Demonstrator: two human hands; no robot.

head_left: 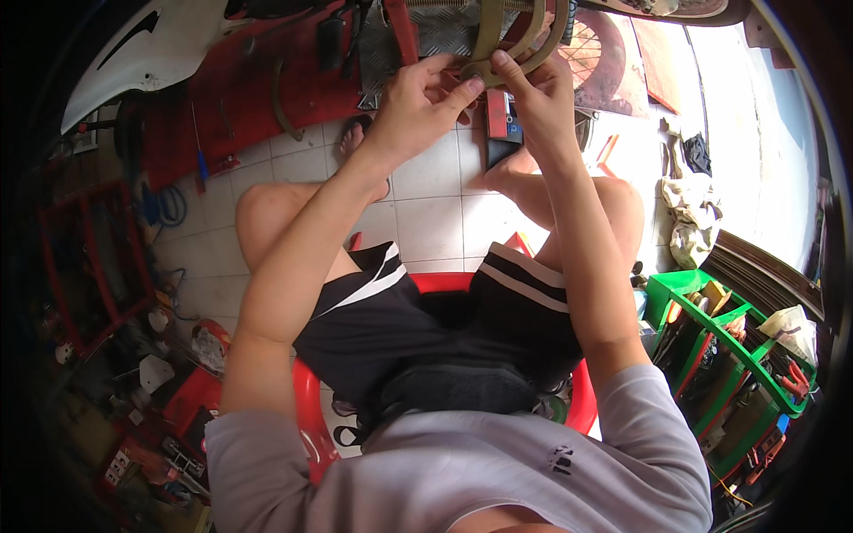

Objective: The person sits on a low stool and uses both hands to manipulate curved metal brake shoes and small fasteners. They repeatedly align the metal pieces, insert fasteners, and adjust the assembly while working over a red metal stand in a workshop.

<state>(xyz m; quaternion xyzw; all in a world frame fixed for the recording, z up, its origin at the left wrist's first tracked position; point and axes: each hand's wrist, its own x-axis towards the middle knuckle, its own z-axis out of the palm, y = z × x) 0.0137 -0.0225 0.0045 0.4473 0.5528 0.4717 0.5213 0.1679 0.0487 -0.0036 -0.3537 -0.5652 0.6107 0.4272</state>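
At the top middle, both my hands meet at the lower end of a curved, brass-coloured metal piece made of several bent bars. My left hand reaches it from the left, thumb pressed near its end and fingers curled behind. From the right, my right hand lays its thumb on the same end, with its fingers wrapped behind the bars. What the fingertips touch at the back is hidden. A red upright bar stands just left of the piece, close to my left fingers.
A red platform with a blue-handled screwdriver stretches across the far left. Beyond my right hand shows a spoked wheel. I sit on a red plastic chair. A green tool rack stands at right, a red metal frame at left.
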